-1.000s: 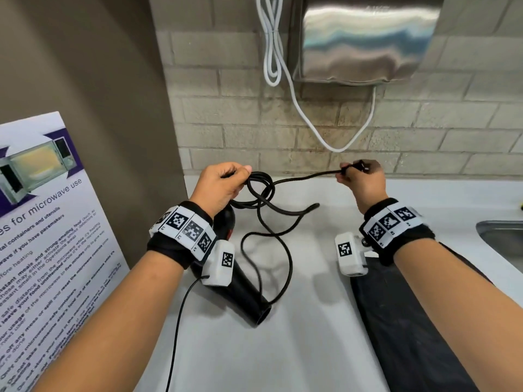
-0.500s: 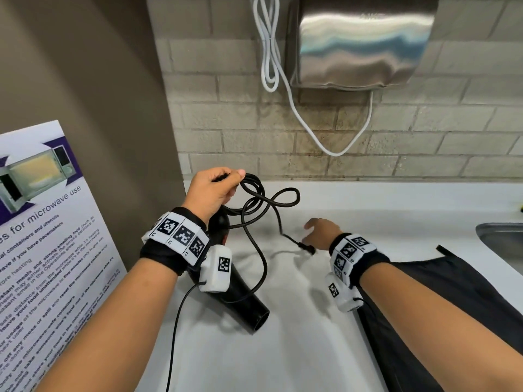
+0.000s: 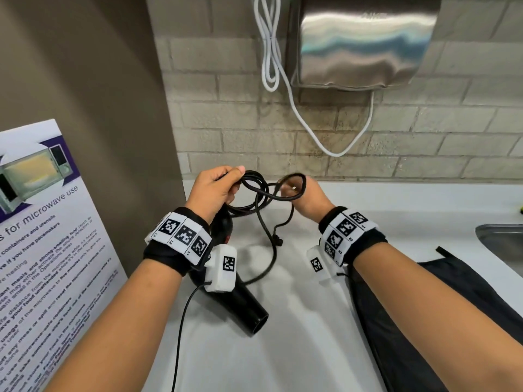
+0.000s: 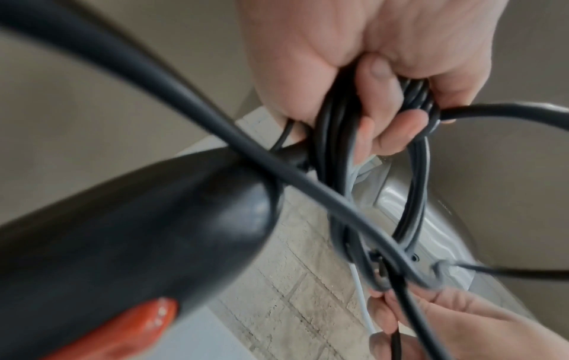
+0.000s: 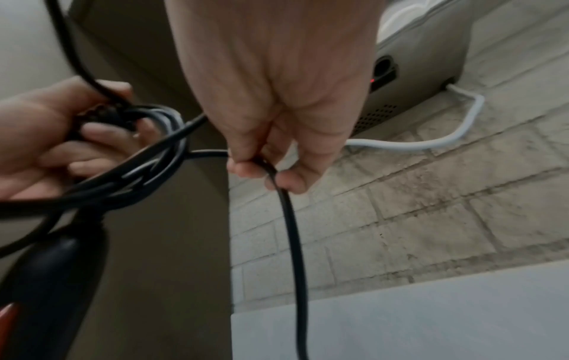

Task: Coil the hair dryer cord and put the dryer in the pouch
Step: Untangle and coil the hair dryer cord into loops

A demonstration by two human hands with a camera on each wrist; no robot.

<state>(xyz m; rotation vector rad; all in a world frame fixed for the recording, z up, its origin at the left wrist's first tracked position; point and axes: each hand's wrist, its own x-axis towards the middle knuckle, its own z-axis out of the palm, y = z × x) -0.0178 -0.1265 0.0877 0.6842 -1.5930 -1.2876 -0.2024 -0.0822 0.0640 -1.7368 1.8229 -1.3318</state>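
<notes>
The black hair dryer (image 3: pixel 243 304) hangs nozzle-down below my left hand (image 3: pixel 216 188), its body with a red switch close in the left wrist view (image 4: pixel 123 243). My left hand (image 4: pixel 378 80) grips several black cord loops (image 3: pixel 254 183) (image 4: pixel 335 136). My right hand (image 3: pixel 304 195) (image 5: pixel 268 165) pinches the free cord (image 5: pixel 292 231) and holds a fresh loop up beside the left hand. The plug end (image 3: pixel 278 241) dangles over the counter. The black pouch (image 3: pixel 418 321) lies flat on the counter under my right forearm.
White counter (image 3: pixel 283 349) runs to a brick wall. A steel hand dryer (image 3: pixel 362 41) with a white cable (image 3: pixel 297 108) hangs above. A microwave poster (image 3: pixel 42 236) stands on the left. A sink edge (image 3: pixel 501 244) is at the right.
My right hand dropped to the counter, took the cord near its plug end, and rose again, bringing a new loop up to the left hand. The left hand kept its grip on the coil.
</notes>
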